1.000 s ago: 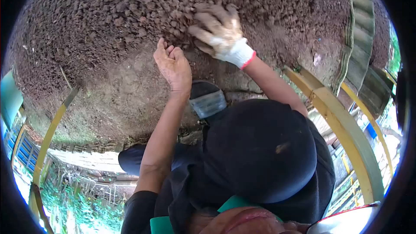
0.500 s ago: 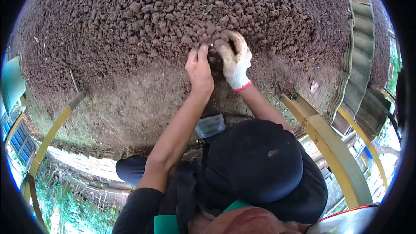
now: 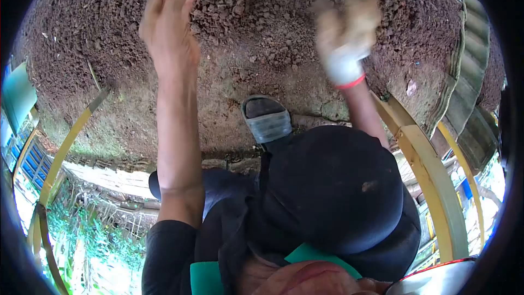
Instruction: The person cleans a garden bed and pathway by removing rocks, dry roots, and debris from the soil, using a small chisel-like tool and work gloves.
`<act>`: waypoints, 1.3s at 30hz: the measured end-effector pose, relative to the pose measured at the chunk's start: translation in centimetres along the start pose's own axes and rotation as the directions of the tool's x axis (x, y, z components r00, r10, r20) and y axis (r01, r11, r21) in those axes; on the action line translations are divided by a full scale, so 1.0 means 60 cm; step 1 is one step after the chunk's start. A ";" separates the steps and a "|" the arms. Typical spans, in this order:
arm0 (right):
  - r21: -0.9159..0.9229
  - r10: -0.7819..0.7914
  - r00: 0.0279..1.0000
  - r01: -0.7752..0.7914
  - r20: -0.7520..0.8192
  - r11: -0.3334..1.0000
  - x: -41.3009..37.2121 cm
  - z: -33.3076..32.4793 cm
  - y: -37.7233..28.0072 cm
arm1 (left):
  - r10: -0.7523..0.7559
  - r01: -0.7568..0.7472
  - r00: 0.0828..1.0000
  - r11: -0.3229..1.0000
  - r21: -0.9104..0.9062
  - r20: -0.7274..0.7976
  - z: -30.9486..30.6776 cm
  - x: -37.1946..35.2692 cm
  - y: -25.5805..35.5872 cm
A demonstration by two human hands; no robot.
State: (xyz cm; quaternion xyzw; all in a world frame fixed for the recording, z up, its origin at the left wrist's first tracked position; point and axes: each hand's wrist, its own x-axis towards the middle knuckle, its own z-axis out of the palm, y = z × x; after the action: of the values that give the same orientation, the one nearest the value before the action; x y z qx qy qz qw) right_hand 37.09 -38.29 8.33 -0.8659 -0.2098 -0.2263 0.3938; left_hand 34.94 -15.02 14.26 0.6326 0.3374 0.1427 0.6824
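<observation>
Brown, crumbly soil spreads over the ground, smoother on the near side and thick with clods farther off. Nearest are rounded black cloth and green cloth, with a foot in a grey-strapped sandal just beyond, on the bare strip. Curved yellow bars stand to the right, and another yellow bar rises at the left. Past the foot, the two hands are set well apart over the clods. The bare left hand is open, fingers long and near one another, thumb a little out. The gloved right hand is blurred—its thumb wide of the fingers—and I cannot tell whether it holds soil. Farther right, corrugated sheets edge the soil.
</observation>
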 end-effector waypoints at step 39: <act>-0.493 0.735 0.481 -0.840 -0.478 0.229 -0.116 -0.075 0.198 | 0.362 -0.360 0.880 0.088 0.929 0.307 -0.228 -0.147 -0.277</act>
State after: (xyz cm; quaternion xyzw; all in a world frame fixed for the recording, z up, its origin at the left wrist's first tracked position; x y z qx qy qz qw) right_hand 36.83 -50.21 0.12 -0.9080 0.3832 -0.1167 0.1230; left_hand 15.87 -12.64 1.13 0.9785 0.1842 0.0605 0.0698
